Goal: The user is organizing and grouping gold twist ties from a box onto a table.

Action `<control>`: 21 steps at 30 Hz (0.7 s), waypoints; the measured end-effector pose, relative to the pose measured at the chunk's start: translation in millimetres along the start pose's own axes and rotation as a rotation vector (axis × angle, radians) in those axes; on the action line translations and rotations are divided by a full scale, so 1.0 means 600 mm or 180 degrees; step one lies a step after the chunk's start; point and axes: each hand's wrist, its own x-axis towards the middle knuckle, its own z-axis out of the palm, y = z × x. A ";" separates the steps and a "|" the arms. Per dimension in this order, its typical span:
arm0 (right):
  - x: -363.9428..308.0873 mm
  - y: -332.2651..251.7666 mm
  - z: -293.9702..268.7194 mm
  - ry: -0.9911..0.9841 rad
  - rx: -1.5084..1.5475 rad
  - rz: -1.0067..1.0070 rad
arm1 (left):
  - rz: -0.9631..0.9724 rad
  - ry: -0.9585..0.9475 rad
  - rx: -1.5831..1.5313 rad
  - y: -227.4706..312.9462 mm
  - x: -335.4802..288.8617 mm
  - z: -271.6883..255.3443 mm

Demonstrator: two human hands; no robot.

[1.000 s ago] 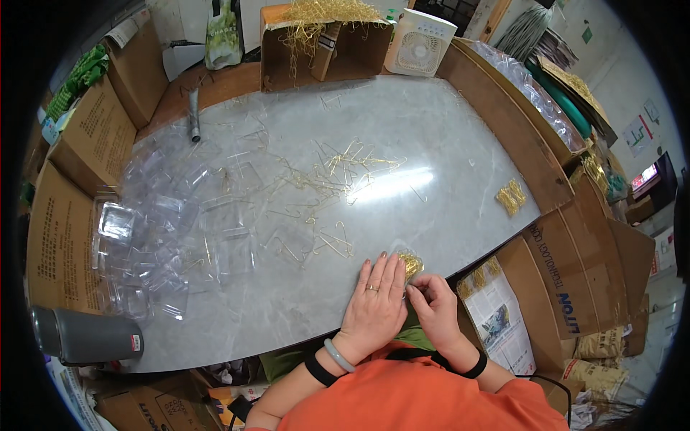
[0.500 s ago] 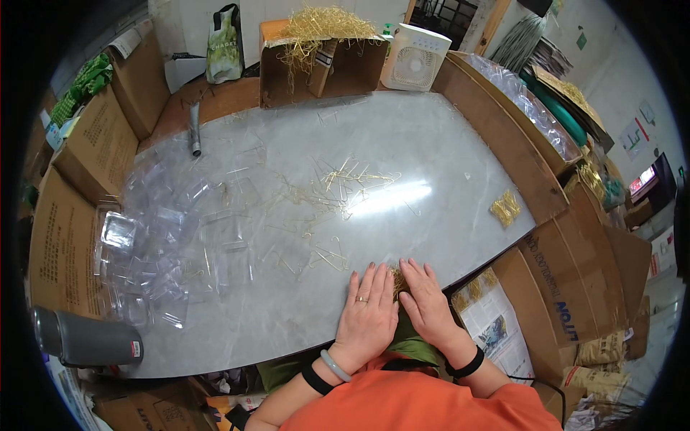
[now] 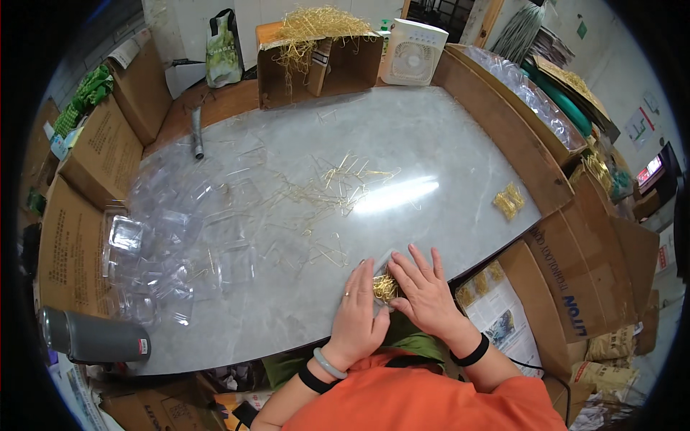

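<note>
At the near edge of the table, a small clear plastic box (image 3: 390, 256) filled with gold wire hooks (image 3: 386, 287) lies between my hands. My left hand (image 3: 357, 305) stands on edge along its left side, fingers straight and close together, thumb by the box's near end. On the other side, my right hand (image 3: 429, 298) rests flat with its fingers spread, its inner edge touching the box. The box's sides are partly hidden by my fingers. Farther in on the table are loose gold wire hooks (image 3: 352, 176), scattered in a heap.
Clear plastic boxes (image 3: 169, 223) pile up on the left, by a grey bottle (image 3: 97, 336). A filled pack (image 3: 509, 201) sits at the right edge. At the back stand a carton (image 3: 277, 75) topped with gold wire and a white fan (image 3: 415, 54). Cardboard walls (image 3: 503, 129) border the table.
My hands have moved apart, uncovering the gold hooks in the box. My left hand has turned from palm-down onto its edge, and my right fingers have spread.
</note>
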 end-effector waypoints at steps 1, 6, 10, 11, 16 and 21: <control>-0.001 -0.004 0.003 -0.0003 -0.0219 0.0018 | -0.0071 0.0095 -0.0093 -0.004 -0.005 -0.002; -0.008 0.003 0.008 0.0276 -0.0812 0.0789 | -0.0245 0.0311 -0.0228 -0.007 -0.010 0.001; -0.022 0.066 0.006 0.0410 -0.1199 0.1526 | -0.0237 0.0372 -0.0047 -0.013 -0.016 0.002; -0.029 0.091 0.006 0.0405 -0.1345 0.1747 | -0.0170 0.0382 0.0018 -0.013 -0.014 0.004; -0.038 0.214 0.008 0.0627 -0.1638 0.2705 | -0.0093 0.0276 0.0158 -0.009 -0.010 0.015; -0.010 0.267 -0.012 0.0472 -0.1376 0.3362 | -0.0083 0.0309 0.0329 -0.012 -0.014 0.013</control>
